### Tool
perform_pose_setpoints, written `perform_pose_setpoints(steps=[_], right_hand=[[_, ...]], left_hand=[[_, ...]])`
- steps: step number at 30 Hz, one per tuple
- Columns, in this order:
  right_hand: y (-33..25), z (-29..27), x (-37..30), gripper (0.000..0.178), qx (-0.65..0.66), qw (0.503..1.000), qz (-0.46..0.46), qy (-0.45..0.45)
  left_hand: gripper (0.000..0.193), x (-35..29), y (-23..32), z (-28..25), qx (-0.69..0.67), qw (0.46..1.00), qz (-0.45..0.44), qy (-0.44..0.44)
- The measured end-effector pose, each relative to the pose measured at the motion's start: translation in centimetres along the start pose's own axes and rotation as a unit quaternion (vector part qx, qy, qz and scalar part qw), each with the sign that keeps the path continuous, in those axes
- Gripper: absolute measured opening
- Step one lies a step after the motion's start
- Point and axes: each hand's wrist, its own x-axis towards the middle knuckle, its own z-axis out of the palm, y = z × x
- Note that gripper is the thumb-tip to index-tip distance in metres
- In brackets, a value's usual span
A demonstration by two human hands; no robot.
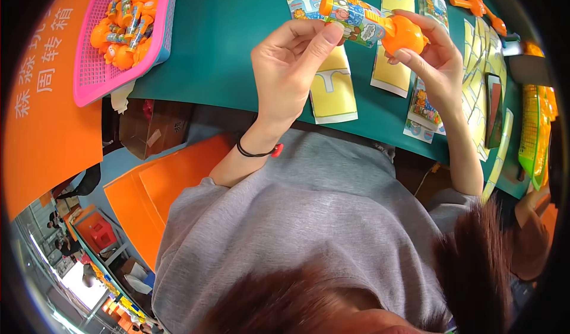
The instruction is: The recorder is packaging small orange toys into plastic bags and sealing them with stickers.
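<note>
Above the green table, both hands hold one orange plastic toy (409, 34) lying nearly level. It has a round, knobbly head at the right and a tube-shaped handle wrapped in a colourful printed sticker (356, 21). My left hand (285, 67) pinches the handle near its orange end cap, thumb against the sticker's lower edge. Around the toy's head, my right hand (439, 61) closes with thumb below and fingers above. Under the hands lie strips of sticker sheets; one yellow backing strip (333, 94) shows bare, peeled shapes.
A pink basket (167, 13) full of similar orange toys stands at the left. More orange toy parts (472, 2) lie at the far right. Near the right edge are a dark flat object (493, 108), crumpled yellow backing strips (475, 67), a green basket (525, 156) and another person's arm (528, 206).
</note>
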Motion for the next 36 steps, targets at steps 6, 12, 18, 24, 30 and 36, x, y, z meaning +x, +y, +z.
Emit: perform_pose_setpoints(steps=[6,12,18,24,30,36], right_hand=[[-0.5,0.8,-0.1,0.051,0.124,0.986,0.11,-0.004],[-1.1,1.0,-0.5,0.051,0.223,0.944,0.239,-0.031],[-0.8,0.8,-0.7,0.049,0.273,0.925,0.262,-0.039],[-1.4,1.0,-0.5,0.051,0.332,0.902,0.274,-0.012],[-1.7,0.3,-0.6,0.054,0.295,0.908,0.264,-0.137],[-1.7,0.8,-0.2,0.054,0.37,0.868,0.329,-0.041]], left_hand=[[0.014,0.5,-0.2,-0.6,0.012,0.998,0.053,0.006],[0.014,1.4,-0.4,-1.1,0.097,0.987,0.124,0.005],[0.015,1.7,-0.4,-1.4,0.122,0.982,0.147,-0.002],[0.014,1.8,-0.2,-1.5,0.158,0.976,0.152,-0.01],[0.016,2.2,-0.2,-2.4,0.251,0.955,0.159,-0.003],[0.015,3.4,2.5,-1.7,0.21,0.925,0.316,-0.007]])
